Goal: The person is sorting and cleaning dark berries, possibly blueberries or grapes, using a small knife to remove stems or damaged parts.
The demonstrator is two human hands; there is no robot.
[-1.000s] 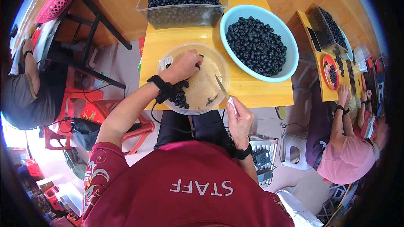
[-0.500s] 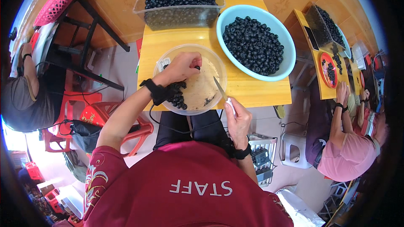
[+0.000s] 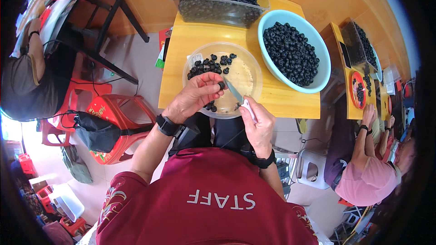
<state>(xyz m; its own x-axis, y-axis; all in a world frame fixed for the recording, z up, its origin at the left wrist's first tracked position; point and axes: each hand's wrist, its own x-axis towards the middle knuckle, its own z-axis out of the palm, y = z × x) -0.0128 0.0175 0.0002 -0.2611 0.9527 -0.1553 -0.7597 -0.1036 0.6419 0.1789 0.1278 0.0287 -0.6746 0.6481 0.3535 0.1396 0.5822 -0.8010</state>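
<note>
Now, near the desk's (image 3: 290, 105) front edge, the left hand (image 3: 198, 94) has brought a pinched black piece (image 3: 221, 85) within reach of the right hand's (image 3: 260, 125) gripped knife (image 3: 235, 91).

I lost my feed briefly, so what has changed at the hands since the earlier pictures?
The left hand has drawn back toward the person from over the middle of the round tub, bringing a small black piece close to the blade of the knife. More pieces in the tub now show. The right hand still grips the knife; the blue bowl stays put.
</note>
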